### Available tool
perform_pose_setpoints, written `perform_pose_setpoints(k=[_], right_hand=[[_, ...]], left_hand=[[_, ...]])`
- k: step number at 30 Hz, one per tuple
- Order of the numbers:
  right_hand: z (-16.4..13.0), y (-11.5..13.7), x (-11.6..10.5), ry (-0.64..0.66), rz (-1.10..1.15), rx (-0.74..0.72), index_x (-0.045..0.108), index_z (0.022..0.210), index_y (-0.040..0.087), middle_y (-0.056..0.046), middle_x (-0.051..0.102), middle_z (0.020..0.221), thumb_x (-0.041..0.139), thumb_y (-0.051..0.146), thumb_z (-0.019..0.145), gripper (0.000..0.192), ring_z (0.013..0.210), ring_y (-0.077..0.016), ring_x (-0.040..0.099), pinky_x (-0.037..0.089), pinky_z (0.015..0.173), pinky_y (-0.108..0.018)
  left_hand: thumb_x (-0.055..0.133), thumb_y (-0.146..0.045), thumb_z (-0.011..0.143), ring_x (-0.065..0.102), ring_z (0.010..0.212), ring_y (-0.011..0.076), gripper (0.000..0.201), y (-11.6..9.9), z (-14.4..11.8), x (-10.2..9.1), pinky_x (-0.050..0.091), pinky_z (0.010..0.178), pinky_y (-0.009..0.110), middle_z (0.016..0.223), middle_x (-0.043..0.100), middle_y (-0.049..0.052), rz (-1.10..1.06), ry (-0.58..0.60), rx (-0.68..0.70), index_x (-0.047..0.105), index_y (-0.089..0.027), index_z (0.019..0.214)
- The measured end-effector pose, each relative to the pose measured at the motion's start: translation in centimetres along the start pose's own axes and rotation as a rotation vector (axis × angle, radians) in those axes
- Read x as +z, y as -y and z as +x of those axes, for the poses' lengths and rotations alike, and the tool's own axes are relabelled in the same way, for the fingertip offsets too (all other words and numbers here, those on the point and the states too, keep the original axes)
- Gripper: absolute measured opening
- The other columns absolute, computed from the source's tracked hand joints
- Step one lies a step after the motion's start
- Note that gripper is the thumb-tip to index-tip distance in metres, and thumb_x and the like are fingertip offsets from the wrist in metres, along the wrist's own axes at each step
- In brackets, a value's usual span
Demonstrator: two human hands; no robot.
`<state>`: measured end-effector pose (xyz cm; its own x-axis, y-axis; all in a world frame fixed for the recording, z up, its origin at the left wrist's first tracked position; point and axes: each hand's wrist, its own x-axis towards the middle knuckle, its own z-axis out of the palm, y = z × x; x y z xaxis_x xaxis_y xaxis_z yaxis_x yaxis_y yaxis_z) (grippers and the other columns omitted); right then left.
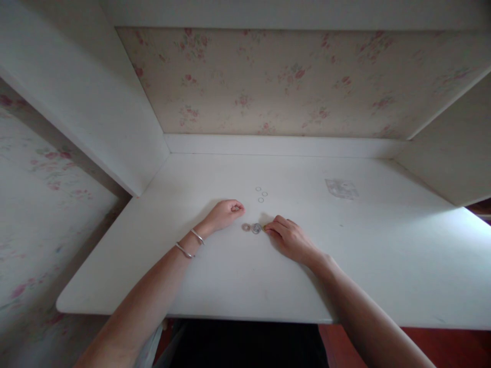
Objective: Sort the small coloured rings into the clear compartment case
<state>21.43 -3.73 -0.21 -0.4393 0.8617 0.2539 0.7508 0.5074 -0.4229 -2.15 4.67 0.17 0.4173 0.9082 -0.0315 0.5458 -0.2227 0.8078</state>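
My left hand (227,213) rests on the white tabletop with its fingers curled in against the thumb; what lies inside them, if anything, is too small to make out. My right hand (287,235) pinches the edge of a small yellowish piece (264,228) that lies on the surface. Just left of it is a small silvery round piece (257,229), and beside that a paler, pinkish-grey round one (246,227). Between and beyond the hands lie three thin rings (258,189), close together but apart from the round pieces.
A crumpled clear plastic bag (342,188) lies on the white table (215,281) to the right. A raised strip (287,145) and flower-patterned wall (245,82) close off the back. White panels stand at the left (88,92) and right (456,143).
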Motion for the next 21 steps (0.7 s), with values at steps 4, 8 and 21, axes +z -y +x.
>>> perform_pose_setpoints(k=[4, 8, 21], right_hand=[[0.2, -0.2, -0.1, -0.11, 0.094, 0.051, 0.063, 0.096, 0.019, -0.008, 0.06, 0.089, 0.036, 0.029, 0.096, 0.028, 0.076, -0.0141, 0.056, 0.043, 0.07, -0.025], [1.3, -1.1, 0.0, -0.192, 0.093, 0.16, 0.065, 0.091, 0.019, -0.005, 0.059, 0.082, 0.041, 0.032, 0.093, 0.028, 0.067, -0.0122, 0.054, 0.041, 0.065, -0.024], [8.3, -2.7, -0.6, 0.139, -0.249, 0.272, 0.069, 0.101, 0.026, -0.004, 0.065, 0.099, 0.044, 0.035, 0.092, 0.028, 0.084, -0.0154, 0.059, 0.038, 0.071, -0.024]], left_hand=[[0.052, -0.041, 0.079, 0.059, 0.071, 0.0153, 0.032, -0.1, 0.0, 0.0, 0.042, 0.061, 0.024, 0.082, 0.069, 0.004, -0.017, 0.008, -0.011, 0.067, -0.015, 0.091], [0.053, -0.041, 0.079, 0.059, 0.07, 0.015, 0.032, -0.1, 0.0, 0.0, 0.043, 0.062, 0.023, 0.079, 0.068, 0.003, -0.021, 0.001, -0.016, 0.067, -0.015, 0.09], [0.056, -0.037, 0.08, 0.062, 0.077, 0.0164, 0.027, 0.1, 0.1, 0.1, 0.046, 0.067, 0.024, 0.085, 0.071, 0.004, -0.027, -0.004, -0.025, 0.069, -0.017, 0.091]])
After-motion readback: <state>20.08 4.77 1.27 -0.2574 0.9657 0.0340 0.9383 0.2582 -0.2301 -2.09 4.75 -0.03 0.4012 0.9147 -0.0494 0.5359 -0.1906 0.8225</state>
